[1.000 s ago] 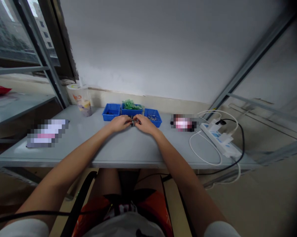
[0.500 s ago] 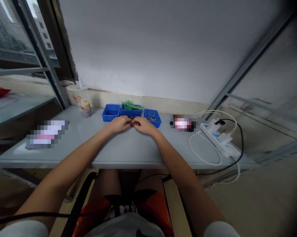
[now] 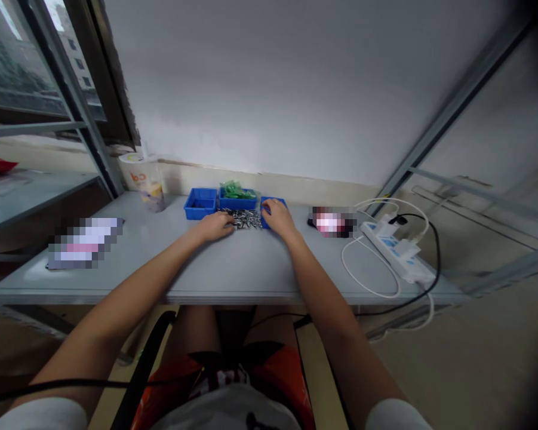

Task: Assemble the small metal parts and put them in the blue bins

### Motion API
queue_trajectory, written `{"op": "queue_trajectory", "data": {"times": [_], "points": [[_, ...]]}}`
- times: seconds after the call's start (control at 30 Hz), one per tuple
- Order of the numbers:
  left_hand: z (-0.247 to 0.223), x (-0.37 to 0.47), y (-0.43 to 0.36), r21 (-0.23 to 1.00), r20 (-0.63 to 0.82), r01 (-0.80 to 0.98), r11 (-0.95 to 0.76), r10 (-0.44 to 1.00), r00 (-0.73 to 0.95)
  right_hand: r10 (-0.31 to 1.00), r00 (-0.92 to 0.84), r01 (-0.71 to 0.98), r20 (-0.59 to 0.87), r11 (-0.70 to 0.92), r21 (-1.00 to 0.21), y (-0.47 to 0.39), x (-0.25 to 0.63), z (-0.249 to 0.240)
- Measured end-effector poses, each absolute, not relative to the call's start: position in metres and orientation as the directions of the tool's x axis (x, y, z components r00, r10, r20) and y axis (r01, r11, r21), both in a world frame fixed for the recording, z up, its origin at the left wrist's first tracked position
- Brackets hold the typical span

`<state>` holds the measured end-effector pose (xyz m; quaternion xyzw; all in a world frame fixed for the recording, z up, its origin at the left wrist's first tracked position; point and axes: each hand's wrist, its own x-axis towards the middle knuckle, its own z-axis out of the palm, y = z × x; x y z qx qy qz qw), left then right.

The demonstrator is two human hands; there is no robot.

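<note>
A loose pile of small shiny metal pieces [image 3: 247,220] lies on the table in front of the blue trays; their exact kind is too small to make out. My left hand [image 3: 217,226] rests at the pile's left edge, fingers loosely bent and a little apart, with nothing visible held. Over the right blue tray [image 3: 281,203] is my right hand [image 3: 278,216], its fingers curled down and together. That hand covers most of the tray, and whatever is in its fingertips is hidden.
A left blue tray [image 3: 200,213] holds a few dark bits; a middle tray [image 3: 237,203] holds green plastic pieces [image 3: 235,190]. A drink cup [image 3: 148,188] stands back left. Blurred-out phones [image 3: 85,243] [image 3: 331,222] lie on both sides. A power strip [image 3: 396,254] with cables is at right.
My right hand has moved right and slightly back, from beside my left hand over the pile to the right tray. The metal pile is now uncovered. My left hand has shifted slightly left.
</note>
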<state>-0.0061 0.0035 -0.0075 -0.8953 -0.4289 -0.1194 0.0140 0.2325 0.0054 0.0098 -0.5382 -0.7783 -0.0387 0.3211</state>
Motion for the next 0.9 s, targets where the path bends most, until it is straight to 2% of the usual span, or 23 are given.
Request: {"op": "queue_trajectory", "data": {"times": [0.13,0.3,0.47,0.53,0.63,0.73,0.9], "points": [[-0.010,-0.007,0.005,0.083,0.200,0.773,-0.629,0.770,0.606,0.865,-0.168,0.913,0.473,0.318,-0.257,0.009,0.247,0.007],[-0.013,-0.009,0.008,0.092,0.189,0.769,-0.632,0.769,0.610,0.919,-0.143,0.905,0.368,0.273,-0.327,0.013,0.258,0.007],[-0.011,-0.009,0.006,0.085,0.189,0.772,-0.630,0.771,0.608,0.894,-0.049,0.870,0.445,0.257,-0.421,0.020,0.276,0.015],[-0.010,-0.009,0.006,0.090,0.189,0.772,-0.629,0.772,0.607,0.884,0.047,0.888,0.465,0.176,-0.424,0.021,0.289,0.017],[-0.011,-0.010,0.007,0.089,0.189,0.777,-0.624,0.776,0.602,0.881,0.235,0.916,0.411,-0.060,-0.397,0.019,0.308,0.016],[-0.012,-0.010,0.008,0.088,0.191,0.767,-0.635,0.767,0.613,0.890,0.418,0.866,0.183,-0.329,-0.376,0.013,0.319,0.011],[-0.010,-0.009,0.007,0.094,0.187,0.771,-0.630,0.772,0.608,0.886,0.463,0.842,0.029,-0.429,-0.328,0.006,0.320,0.010]]}}
